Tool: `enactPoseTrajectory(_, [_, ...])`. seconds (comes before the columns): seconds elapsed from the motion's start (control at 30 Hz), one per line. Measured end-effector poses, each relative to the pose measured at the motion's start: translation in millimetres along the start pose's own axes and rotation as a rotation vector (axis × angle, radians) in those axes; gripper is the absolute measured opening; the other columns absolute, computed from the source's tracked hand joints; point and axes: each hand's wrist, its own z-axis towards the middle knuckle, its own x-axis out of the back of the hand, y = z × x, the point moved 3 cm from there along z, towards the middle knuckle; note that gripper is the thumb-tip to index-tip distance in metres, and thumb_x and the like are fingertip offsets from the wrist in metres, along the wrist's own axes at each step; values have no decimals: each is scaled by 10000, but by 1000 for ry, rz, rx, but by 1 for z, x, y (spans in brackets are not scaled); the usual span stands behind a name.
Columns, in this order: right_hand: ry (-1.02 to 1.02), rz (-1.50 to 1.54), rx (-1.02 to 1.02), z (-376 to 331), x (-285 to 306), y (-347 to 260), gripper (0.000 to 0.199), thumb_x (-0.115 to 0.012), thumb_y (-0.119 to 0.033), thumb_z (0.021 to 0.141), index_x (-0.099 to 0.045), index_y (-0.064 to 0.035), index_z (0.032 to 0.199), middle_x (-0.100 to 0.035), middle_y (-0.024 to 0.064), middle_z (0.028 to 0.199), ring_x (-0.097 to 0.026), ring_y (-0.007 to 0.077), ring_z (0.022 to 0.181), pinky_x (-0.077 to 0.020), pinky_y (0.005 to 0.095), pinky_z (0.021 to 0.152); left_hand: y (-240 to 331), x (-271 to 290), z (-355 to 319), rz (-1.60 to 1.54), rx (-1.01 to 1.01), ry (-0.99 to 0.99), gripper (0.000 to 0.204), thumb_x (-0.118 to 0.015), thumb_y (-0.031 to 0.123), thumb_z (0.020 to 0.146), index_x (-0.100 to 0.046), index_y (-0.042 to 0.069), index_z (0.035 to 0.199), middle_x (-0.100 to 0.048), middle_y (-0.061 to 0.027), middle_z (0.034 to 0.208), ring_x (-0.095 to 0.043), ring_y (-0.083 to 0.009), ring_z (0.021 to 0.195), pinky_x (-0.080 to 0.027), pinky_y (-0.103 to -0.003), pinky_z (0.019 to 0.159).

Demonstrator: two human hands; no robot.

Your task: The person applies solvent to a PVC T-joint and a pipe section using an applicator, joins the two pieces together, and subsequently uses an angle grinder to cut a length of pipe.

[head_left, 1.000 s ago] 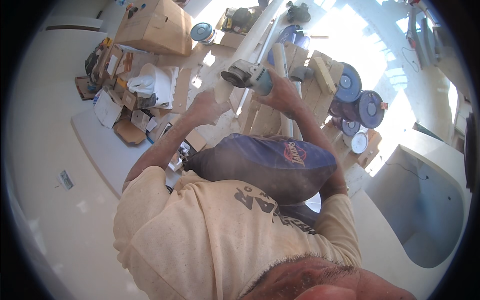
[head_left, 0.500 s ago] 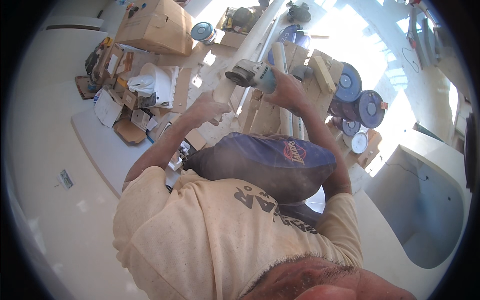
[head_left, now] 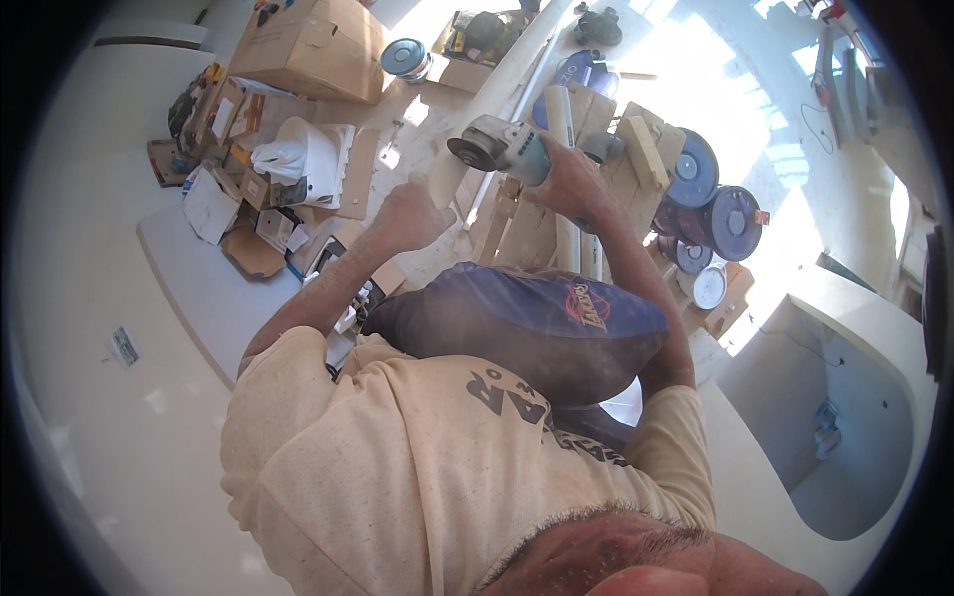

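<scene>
My right hand (head_left: 574,186) is wrapped round the body of an angle grinder (head_left: 517,151), a grey and teal tool with a dark disc (head_left: 473,152) at its left end. That disc is close to the near end of a long pale pipe (head_left: 493,101); I cannot tell whether they touch. My left hand (head_left: 409,214) is closed at the pipe's near end, its fingers partly hidden, with the knuckles turned up. Dust covers both hands and forearms.
Beyond my knees lie wooden boards (head_left: 530,238) and a white pipe (head_left: 563,119). Purple-lidded buckets (head_left: 737,221) stand on the right. A large cardboard box (head_left: 308,50), a paint can (head_left: 405,60) and a white bin (head_left: 310,159) stand on the left. A curved white basin (head_left: 835,437) is at lower right.
My left hand has rolled over and shifted slightly left at the pipe's end, so its knuckles face up. The grinder has hardly moved.
</scene>
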Motion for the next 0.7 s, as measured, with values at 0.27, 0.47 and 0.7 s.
enactPoseTrajectory(0.27, [-5,-49,7,4,1,0,884,-803,-262,653,-465,-36,1438,-692,268,1068,-660,438,1052,-497,496,937,-3,-2,4,-175,43,-51,658,-671,410,866,-502,-142,1184,-674,-314,1024,-698,-408,984,-566,-462,841])
enactPoseTrajectory(0.47, [44,-63,67,5,-1,3,816,-806,-312,678,-497,-12,1371,-707,262,986,-692,439,931,-534,504,864,-4,-1,2,-520,131,-112,569,-736,356,856,-519,-67,1170,-660,-144,866,-691,-208,695,-581,-327,544])
enactPoseTrajectory(0.7, [30,-83,59,7,-5,5,803,-791,-303,679,-496,-13,1367,-707,262,981,-692,439,936,-537,505,873,-4,-1,-1,-521,118,-81,571,-770,327,832,-517,-70,1156,-644,-111,848,-656,-158,636,-569,-299,499])
